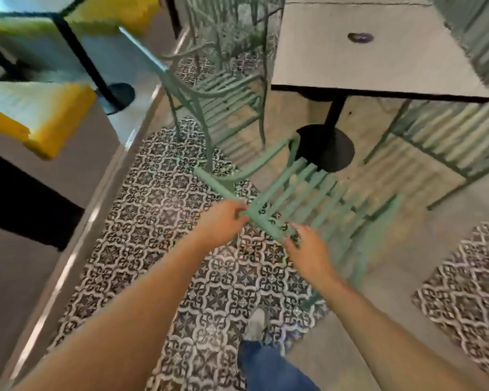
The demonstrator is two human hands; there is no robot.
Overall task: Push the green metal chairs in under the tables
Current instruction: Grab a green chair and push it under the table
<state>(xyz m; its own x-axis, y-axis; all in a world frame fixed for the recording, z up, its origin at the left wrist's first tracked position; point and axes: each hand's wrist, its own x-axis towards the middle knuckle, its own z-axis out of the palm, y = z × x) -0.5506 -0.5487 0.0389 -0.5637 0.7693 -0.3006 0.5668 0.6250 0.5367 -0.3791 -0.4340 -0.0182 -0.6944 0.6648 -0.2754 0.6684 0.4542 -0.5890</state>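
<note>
Left hand (222,221) and right hand (305,246) seemingly grip the slatted green metal chair's (302,198) top rail — rigid, heavyish — standing short of the pale square bench (378,63).

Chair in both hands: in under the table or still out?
Out. The chair stands short of the table edge; left hand and right hand grip its backrest.

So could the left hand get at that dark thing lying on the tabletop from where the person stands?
Probably not without stepping closer. The left hand grips the back rail of the near green chair, which stands between the person and the table; the dark object lies far across the top.
</note>
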